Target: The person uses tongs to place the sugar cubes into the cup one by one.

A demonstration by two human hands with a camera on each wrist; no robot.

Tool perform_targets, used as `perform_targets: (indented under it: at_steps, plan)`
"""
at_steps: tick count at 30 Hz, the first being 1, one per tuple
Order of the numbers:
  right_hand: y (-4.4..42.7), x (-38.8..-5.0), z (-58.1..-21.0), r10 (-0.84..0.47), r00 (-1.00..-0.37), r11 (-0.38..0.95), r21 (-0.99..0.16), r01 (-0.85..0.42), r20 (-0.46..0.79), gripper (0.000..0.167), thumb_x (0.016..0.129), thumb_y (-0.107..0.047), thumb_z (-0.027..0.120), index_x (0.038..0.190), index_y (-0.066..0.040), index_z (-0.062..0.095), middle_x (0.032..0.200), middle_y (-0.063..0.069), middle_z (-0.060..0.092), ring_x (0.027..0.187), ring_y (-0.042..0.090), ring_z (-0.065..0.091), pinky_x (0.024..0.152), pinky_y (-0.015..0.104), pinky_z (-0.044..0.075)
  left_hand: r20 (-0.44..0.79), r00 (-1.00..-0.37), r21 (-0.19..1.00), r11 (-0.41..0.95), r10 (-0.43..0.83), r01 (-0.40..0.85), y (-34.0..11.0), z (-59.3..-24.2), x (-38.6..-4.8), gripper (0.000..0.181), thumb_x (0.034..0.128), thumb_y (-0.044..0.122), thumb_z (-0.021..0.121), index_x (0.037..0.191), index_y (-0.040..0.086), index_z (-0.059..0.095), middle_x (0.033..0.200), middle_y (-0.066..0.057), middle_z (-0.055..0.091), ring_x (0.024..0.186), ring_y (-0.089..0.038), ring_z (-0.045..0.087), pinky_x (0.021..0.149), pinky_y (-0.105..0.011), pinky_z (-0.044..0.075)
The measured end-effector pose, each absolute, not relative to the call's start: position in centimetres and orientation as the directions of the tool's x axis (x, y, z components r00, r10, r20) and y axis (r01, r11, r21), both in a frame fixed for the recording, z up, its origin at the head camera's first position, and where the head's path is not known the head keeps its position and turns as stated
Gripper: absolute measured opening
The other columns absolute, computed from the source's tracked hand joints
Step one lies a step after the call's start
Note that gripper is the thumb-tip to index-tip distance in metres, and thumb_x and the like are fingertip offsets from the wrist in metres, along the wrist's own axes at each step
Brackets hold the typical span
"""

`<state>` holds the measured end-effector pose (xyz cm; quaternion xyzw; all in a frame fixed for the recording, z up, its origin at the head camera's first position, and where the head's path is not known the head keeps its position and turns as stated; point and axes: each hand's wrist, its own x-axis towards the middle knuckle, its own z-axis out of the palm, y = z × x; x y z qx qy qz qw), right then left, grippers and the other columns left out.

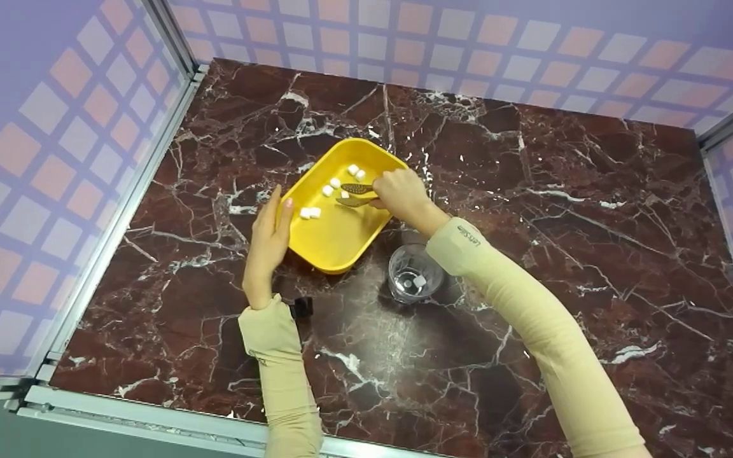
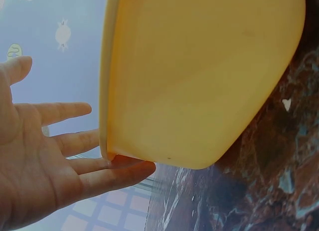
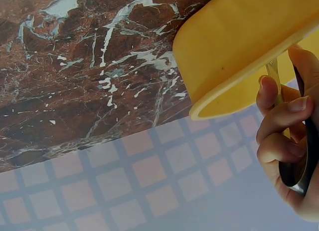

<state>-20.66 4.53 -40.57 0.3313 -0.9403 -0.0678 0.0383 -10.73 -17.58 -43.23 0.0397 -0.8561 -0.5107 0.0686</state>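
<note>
A yellow plastic tub (image 1: 335, 245) stands on the marble-patterned table, with several white cubes (image 1: 310, 212) scattered on its floor. My right hand (image 1: 401, 194) is over the tub's right side and grips metal tongs (image 1: 357, 189). In the right wrist view, the fingers (image 3: 281, 116) curl round the bent end of the tongs. The tong tips point left, close to the cubes; whether they pinch one I cannot tell. My left hand (image 1: 269, 245) rests against the tub's left rim. The left wrist view shows its spread, straight fingers (image 2: 117, 178) touching the tub's edge.
A clear glass (image 1: 412, 273) with a white cube inside stands just right of the tub's near end, beside the right sleeve. Checkered panels (image 1: 513, 51) wall in the back and sides. A metal rail (image 1: 144, 423) runs along the front edge.
</note>
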Motion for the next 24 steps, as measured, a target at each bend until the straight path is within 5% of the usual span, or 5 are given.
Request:
perform_targets:
  at_steps: [13,24]
  plan:
    - [4.7,-20.3,-40.5,-0.627,-0.778,0.768,0.202,-0.608,0.042,0.035,0.077,-0.041,0.065,0.076,-0.007,0.068,0.075,0.01,0.068,0.063,0.027,0.063,0.056,0.039,0.053,0.068,-0.986,0.885,0.466,-0.15,-0.01,-17.6,-43.3,-10.7,0.05,0.096,0.031,0.037,0.14,0.008,0.028,0.142,-0.016,0.033,0.132,-0.031,0.03,0.111,-0.043,0.023]
    - [6.5,-20.3,-38.5,-0.604,-0.795,0.794,0.127,-0.595,0.057,0.035,0.079,-0.043,0.061,0.079,-0.009,0.066,0.073,0.011,0.067,0.061,0.03,0.061,0.054,0.042,0.051,0.065,-0.987,0.886,0.464,-0.144,-0.01,-17.6,-43.3,-10.8,0.051,0.0962,0.032,0.036,0.14,0.008,0.027,0.143,-0.016,0.032,0.132,-0.03,0.029,0.111,-0.042,0.022]
